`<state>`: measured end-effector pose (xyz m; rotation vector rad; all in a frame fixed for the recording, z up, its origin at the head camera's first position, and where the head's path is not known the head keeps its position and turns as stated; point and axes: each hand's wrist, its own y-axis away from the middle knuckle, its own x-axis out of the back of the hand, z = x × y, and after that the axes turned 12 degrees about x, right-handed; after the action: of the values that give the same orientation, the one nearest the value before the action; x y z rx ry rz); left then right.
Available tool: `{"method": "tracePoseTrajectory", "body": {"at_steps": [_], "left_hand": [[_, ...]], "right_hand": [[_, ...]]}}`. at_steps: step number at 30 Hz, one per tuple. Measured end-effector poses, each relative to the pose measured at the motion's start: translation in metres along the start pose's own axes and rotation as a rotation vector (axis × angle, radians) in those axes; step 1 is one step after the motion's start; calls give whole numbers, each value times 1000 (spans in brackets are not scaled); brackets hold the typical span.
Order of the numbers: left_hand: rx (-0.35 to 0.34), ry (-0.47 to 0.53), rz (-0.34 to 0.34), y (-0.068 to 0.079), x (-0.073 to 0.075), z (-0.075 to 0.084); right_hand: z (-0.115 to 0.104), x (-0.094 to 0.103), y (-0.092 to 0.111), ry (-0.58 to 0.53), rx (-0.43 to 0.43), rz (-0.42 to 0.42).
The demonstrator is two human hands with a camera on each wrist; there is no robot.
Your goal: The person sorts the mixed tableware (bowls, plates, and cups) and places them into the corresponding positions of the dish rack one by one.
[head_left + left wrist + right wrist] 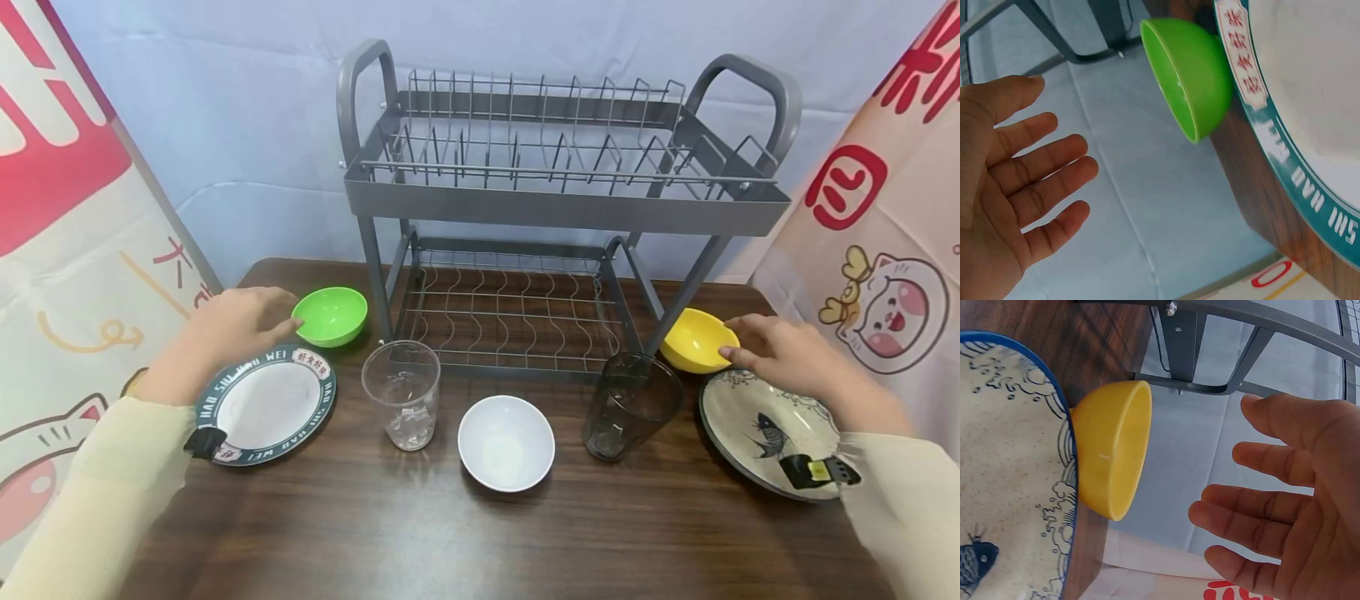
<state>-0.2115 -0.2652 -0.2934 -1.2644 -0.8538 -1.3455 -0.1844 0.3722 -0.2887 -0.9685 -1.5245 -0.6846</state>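
My left hand (242, 327) hovers over the teal-rimmed plate (322, 404), beside the green bowl (332, 317). In the left wrist view its fingers are spread and relaxed, with a gap between them and the green bowl (1200, 81). On the other side, my right hand (783, 354) is held above the fish-patterned plate (731, 417), close to the yellow bowl (693, 342). Loosely bent fingers (1254, 519) show in the right wrist view, apart from the yellow bowl (1100, 444). Neither hand holds anything.
A grey two-tier dish rack (562, 208) stands at the back of the brown table (480, 542). In front of it are a clear cup (405, 400), a white bowl (506, 443) and a dark transparent cup (626, 408). Printed curtains hang at both sides.
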Motion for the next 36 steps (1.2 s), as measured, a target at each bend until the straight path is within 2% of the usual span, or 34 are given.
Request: {"method": "tracePoseTrajectory", "body": {"at_steps": [6,9,14,20,26,36], "left_hand": [[-40,76,117,2,-9,9],[-33,106,157,2,-15,13],[-5,156,188,2,-22,20],[-30,223,236,1,-25,28],[-36,279,246,1,-25,38],[-112,394,273,-1,-24,54]], "right_hand": [[-6,-8,9,-11,42,31],[-11,-12,13,-35,67,46],[-21,-16,20,-99,59,23],[-34,-19,21,-163,50,-24],[-41,-23,21,-180,51,-43],[-58,-27,17,-279,70,-99]]}}
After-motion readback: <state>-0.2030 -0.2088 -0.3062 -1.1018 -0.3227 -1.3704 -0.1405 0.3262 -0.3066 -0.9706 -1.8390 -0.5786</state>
